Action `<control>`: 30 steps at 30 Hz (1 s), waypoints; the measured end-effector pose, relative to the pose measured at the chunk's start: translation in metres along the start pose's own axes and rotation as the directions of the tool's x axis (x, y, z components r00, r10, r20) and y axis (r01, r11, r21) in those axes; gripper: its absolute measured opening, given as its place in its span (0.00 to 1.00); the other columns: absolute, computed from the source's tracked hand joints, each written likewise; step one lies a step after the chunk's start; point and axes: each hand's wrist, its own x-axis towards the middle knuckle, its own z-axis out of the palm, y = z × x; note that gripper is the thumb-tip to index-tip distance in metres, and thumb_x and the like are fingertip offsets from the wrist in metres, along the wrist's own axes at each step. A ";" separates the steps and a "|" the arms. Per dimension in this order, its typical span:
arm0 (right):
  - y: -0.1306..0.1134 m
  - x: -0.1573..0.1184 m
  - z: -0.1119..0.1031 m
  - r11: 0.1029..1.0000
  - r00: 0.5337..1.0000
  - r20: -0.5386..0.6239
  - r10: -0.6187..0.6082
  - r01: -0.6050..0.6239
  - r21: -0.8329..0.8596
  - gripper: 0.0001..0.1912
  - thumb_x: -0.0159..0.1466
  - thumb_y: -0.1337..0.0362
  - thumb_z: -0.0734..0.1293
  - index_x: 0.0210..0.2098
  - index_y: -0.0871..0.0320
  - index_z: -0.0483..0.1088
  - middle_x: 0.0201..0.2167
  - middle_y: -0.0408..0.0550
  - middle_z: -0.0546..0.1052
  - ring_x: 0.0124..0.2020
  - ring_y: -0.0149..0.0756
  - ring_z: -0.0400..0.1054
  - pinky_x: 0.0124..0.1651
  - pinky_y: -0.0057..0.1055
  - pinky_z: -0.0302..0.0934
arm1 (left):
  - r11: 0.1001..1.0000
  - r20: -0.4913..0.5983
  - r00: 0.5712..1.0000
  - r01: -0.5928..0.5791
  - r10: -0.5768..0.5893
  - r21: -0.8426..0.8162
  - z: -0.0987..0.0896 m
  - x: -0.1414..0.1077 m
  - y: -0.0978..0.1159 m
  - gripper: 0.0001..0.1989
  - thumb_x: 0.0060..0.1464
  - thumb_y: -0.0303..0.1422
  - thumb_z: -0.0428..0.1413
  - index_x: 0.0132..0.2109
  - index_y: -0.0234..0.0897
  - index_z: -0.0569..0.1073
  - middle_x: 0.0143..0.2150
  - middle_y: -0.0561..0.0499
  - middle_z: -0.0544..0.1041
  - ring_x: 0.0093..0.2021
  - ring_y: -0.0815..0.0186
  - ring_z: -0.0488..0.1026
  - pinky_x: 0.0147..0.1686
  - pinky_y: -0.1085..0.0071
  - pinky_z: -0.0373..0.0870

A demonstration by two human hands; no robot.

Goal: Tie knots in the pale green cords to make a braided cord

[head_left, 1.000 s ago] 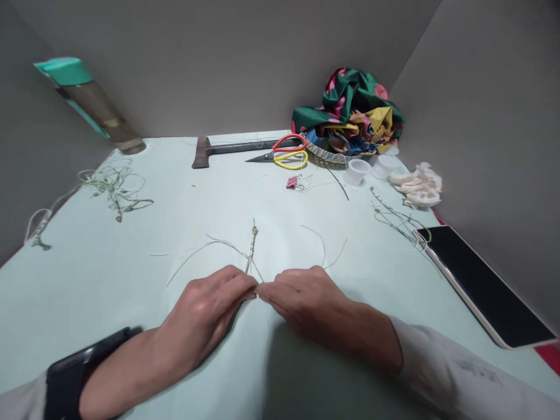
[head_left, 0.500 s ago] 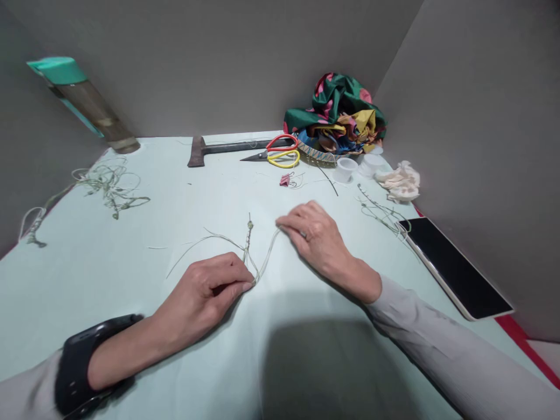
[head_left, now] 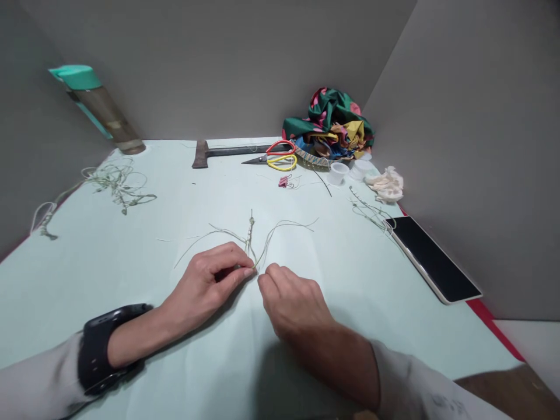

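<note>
A thin pale-green cord piece lies in the middle of the table, its upper part knotted into a short braid and its loose strands fanning out left and right. My left hand pinches the strands between thumb and index finger, below the braid. Close beside those fingertips, on the right, my right hand rests on the table with its fingers curled in. Whatever may be in its grip is hidden. Some loose strands curve away to the right above my right hand, out of its hold.
Behind the cord lie a hammer-like tool, scissors and a pink binder clip. Tangled cords sit at left, near a bottle. At right are a cloth bundle, small plastic cups, crumpled tissue and a phone.
My right hand has released the right-hand strands and moved down toward my left fingertips. Those strands now lie spread on the table. My left hand keeps its pinch.
</note>
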 end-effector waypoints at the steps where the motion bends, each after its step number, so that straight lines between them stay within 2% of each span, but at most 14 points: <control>1: 0.003 0.002 -0.001 0.999 0.999 0.029 0.029 -0.030 0.037 0.15 0.69 0.81 0.62 0.40 0.55 0.72 0.35 0.48 0.77 0.32 0.38 0.64 0.32 0.38 0.49 | 1.000 0.002 1.000 -0.001 0.001 0.001 0.000 0.000 0.000 0.10 0.69 0.30 0.59 0.39 0.38 0.83 0.35 0.51 0.84 0.35 0.64 0.80 0.37 0.68 0.75; 3: 0.008 0.007 -0.007 0.987 0.992 0.093 0.084 -0.095 0.128 0.11 0.69 0.77 0.62 0.38 0.54 0.69 0.36 0.48 0.77 0.31 0.37 0.65 0.31 0.35 0.51 | 1.000 0.006 1.000 -0.002 0.002 0.001 -0.001 -0.001 -0.001 0.09 0.70 0.30 0.60 0.39 0.38 0.83 0.36 0.52 0.84 0.36 0.64 0.80 0.37 0.67 0.75; 5: 0.010 0.012 -0.017 0.958 0.978 0.159 0.135 -0.170 0.233 0.08 0.71 0.73 0.62 0.39 0.53 0.66 0.36 0.46 0.77 0.30 0.34 0.67 0.32 0.33 0.57 | 1.000 0.006 1.000 -0.001 0.001 -0.002 -0.001 -0.002 -0.001 0.09 0.70 0.30 0.60 0.39 0.38 0.83 0.36 0.52 0.84 0.36 0.64 0.80 0.37 0.67 0.75; 7: 0.010 0.015 -0.026 0.906 0.954 0.241 0.178 -0.255 0.339 0.07 0.72 0.71 0.60 0.41 0.52 0.63 0.33 0.41 0.77 0.26 0.31 0.69 0.32 0.29 0.62 | 1.000 0.003 1.000 -0.003 0.003 -0.005 -0.001 -0.002 -0.001 0.10 0.70 0.30 0.59 0.39 0.38 0.83 0.36 0.52 0.84 0.36 0.64 0.80 0.38 0.66 0.75; 10: 0.006 0.018 -0.035 0.816 0.912 0.350 0.211 -0.362 0.450 0.06 0.74 0.70 0.57 0.44 0.52 0.61 0.28 0.34 0.75 0.19 0.27 0.67 0.27 0.26 0.62 | 1.000 -0.008 1.000 -0.005 0.005 -0.007 0.000 -0.003 0.002 0.11 0.70 0.30 0.57 0.39 0.38 0.83 0.36 0.52 0.83 0.37 0.64 0.81 0.37 0.68 0.75; 13: 0.002 0.016 -0.037 0.785 0.895 0.370 0.248 -0.410 0.465 0.04 0.74 0.66 0.60 0.48 0.52 0.64 0.26 0.34 0.72 0.24 0.31 0.69 0.31 0.28 0.64 | 1.000 -0.022 1.000 -0.009 0.009 0.004 0.000 -0.004 0.005 0.13 0.70 0.29 0.55 0.38 0.39 0.83 0.34 0.53 0.83 0.36 0.65 0.81 0.36 0.71 0.75; 16: -0.001 0.012 -0.036 0.805 0.902 0.346 0.258 -0.398 0.439 0.08 0.72 0.67 0.62 0.50 0.55 0.66 0.27 0.36 0.69 0.28 0.35 0.68 0.38 0.33 0.65 | 0.999 -0.042 0.999 -0.026 0.027 0.030 -0.001 -0.004 0.007 0.13 0.70 0.29 0.56 0.38 0.40 0.83 0.35 0.53 0.84 0.35 0.67 0.80 0.37 0.73 0.74; 18: -0.002 0.010 -0.034 0.827 0.916 0.330 0.228 -0.361 0.430 0.08 0.72 0.69 0.61 0.49 0.55 0.67 0.28 0.38 0.69 0.30 0.36 0.67 0.40 0.33 0.64 | 0.998 -0.054 0.998 -0.040 0.043 0.050 -0.001 -0.004 0.006 0.12 0.69 0.28 0.57 0.38 0.39 0.83 0.35 0.53 0.84 0.35 0.67 0.80 0.37 0.74 0.75; 20: -0.001 0.009 -0.032 0.850 0.930 0.319 0.180 -0.310 0.426 0.07 0.72 0.70 0.59 0.41 0.53 0.66 0.29 0.41 0.70 0.29 0.35 0.64 0.37 0.33 0.60 | 0.996 -0.065 0.996 -0.055 0.060 0.068 0.000 -0.004 0.003 0.12 0.69 0.27 0.57 0.38 0.39 0.84 0.34 0.53 0.84 0.34 0.68 0.80 0.37 0.74 0.75; 23: -0.003 0.010 -0.030 0.878 0.943 0.309 0.120 -0.247 0.411 0.12 0.73 0.70 0.59 0.33 0.52 0.60 0.28 0.42 0.68 0.28 0.34 0.56 0.35 0.35 0.54 | 0.992 -0.077 0.993 -0.084 0.092 0.098 0.001 -0.005 -0.001 0.12 0.69 0.25 0.57 0.40 0.38 0.84 0.33 0.52 0.83 0.33 0.68 0.80 0.35 0.75 0.75; 27: -0.006 0.015 -0.035 0.888 0.946 0.322 0.045 -0.185 0.421 0.15 0.71 0.73 0.60 0.30 0.51 0.55 0.24 0.37 0.62 0.26 0.31 0.52 0.32 0.33 0.50 | 0.982 -0.057 0.989 -0.131 0.140 0.138 0.002 -0.008 -0.005 0.15 0.69 0.22 0.54 0.44 0.38 0.86 0.34 0.50 0.83 0.33 0.68 0.80 0.33 0.75 0.74; 30: -0.001 0.026 -0.049 0.895 0.946 0.323 0.020 -0.161 0.416 0.18 0.66 0.75 0.61 0.29 0.51 0.50 0.22 0.34 0.54 0.23 0.29 0.47 0.29 0.32 0.46 | 0.975 -0.008 0.988 -0.148 0.152 0.163 0.001 -0.010 -0.004 0.18 0.69 0.22 0.52 0.43 0.38 0.86 0.35 0.50 0.83 0.33 0.68 0.80 0.34 0.75 0.73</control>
